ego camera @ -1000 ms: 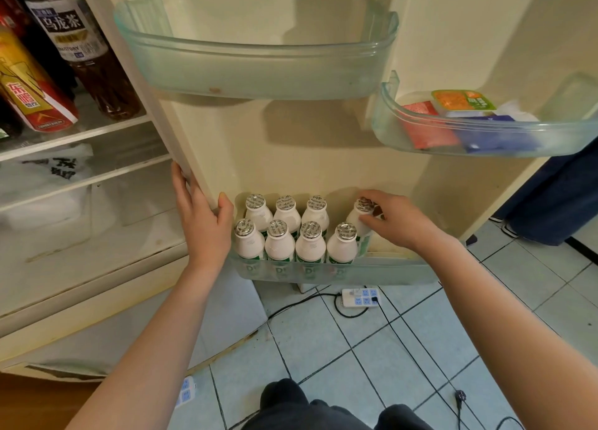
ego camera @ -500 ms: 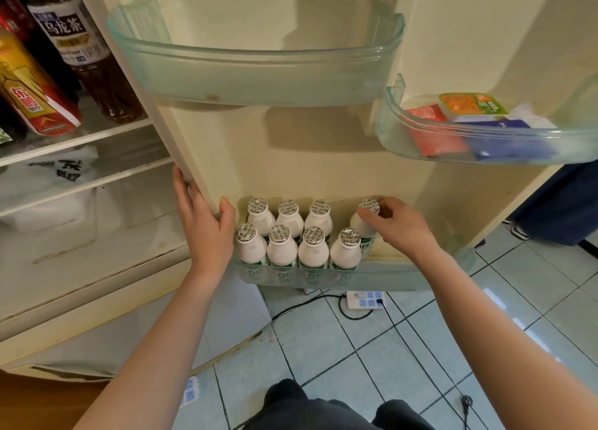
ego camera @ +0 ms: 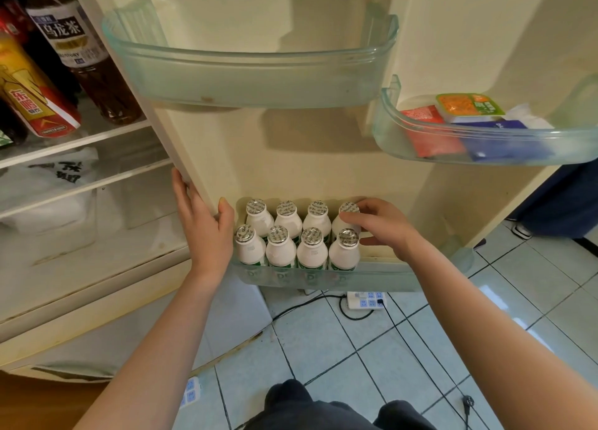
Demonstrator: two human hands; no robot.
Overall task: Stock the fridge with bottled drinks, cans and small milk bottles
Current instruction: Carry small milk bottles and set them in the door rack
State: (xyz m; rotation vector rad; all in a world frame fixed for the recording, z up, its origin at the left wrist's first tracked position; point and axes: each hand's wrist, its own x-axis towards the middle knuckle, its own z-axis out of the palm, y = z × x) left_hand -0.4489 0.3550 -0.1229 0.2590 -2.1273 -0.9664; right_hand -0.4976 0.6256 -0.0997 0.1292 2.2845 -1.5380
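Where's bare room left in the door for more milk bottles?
The bottom door bin is bare from the right hand and the eight milk bottles to its right end. The wide upper bin looks bare, wall to wall. Crowded: the bottom bin's left half, and the small right-hand bin, full of packets.

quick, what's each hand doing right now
Left hand: grips the edge of the cream fridge door.
Right hand: grips the back-right small white foil-capped milk bottle.
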